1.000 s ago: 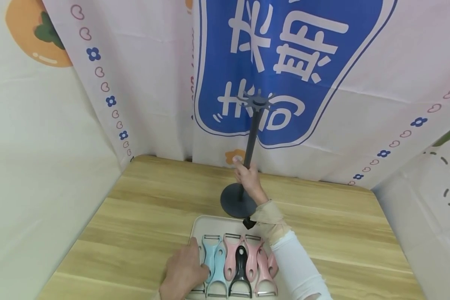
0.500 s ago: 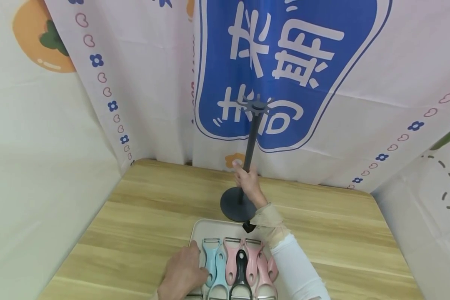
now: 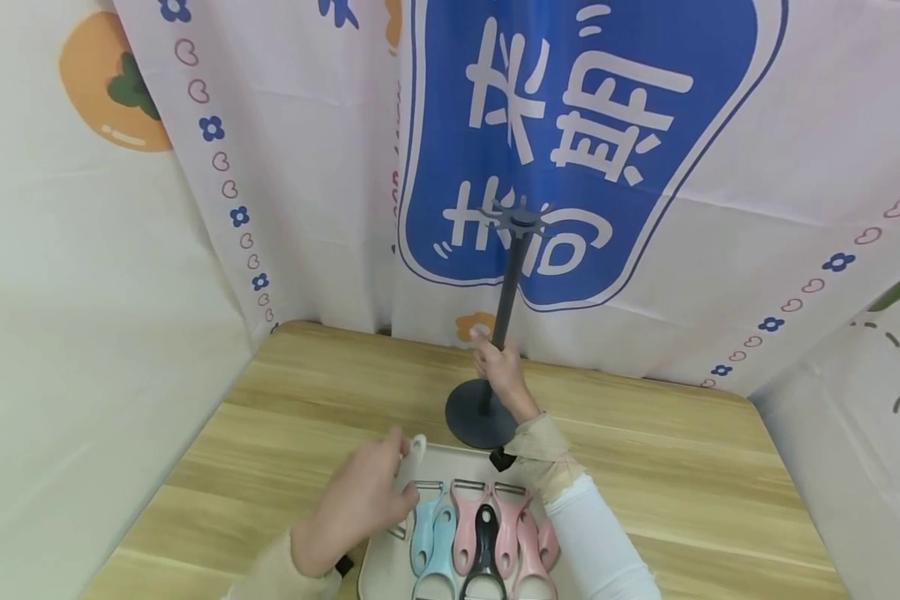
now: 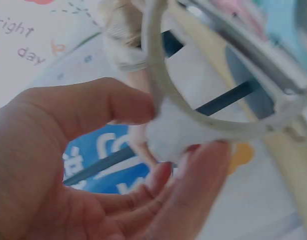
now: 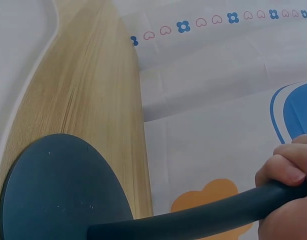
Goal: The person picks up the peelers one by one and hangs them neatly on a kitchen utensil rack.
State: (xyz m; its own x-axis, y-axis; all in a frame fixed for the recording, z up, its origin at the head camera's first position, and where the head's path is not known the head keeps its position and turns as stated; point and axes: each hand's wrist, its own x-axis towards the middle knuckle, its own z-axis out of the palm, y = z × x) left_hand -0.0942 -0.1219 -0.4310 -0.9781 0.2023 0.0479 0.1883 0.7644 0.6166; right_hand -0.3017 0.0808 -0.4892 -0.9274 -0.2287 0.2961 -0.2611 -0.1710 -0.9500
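Observation:
My left hand (image 3: 354,498) pinches a white peeler (image 4: 176,132) between thumb and fingers at the throat of its Y-shaped frame. In the head view the peeler's handle tip (image 3: 417,447) points away, above the tray's left side. Farther back, my right hand (image 3: 504,372) grips the pole (image 3: 509,292) of a dark rack stand low down, above its round base (image 5: 61,187). At the stand's top is a ring of hooks (image 3: 520,218), with nothing hung on them. Below lies a pale tray (image 3: 457,462) of peelers: blue (image 3: 422,537), pink (image 3: 465,517) and one black (image 3: 486,542).
The wooden table (image 3: 285,417) is bounded at the back by a printed cloth (image 3: 330,275), close behind the stand. The stand's base sits just beyond the tray's far rim. My right forearm (image 3: 596,533) passes over the tray's right side.
My left hand has lifted a white peeler from the left side of the tray and tilted it. My right hand keeps its grip on the pole. The head view has shifted slightly.

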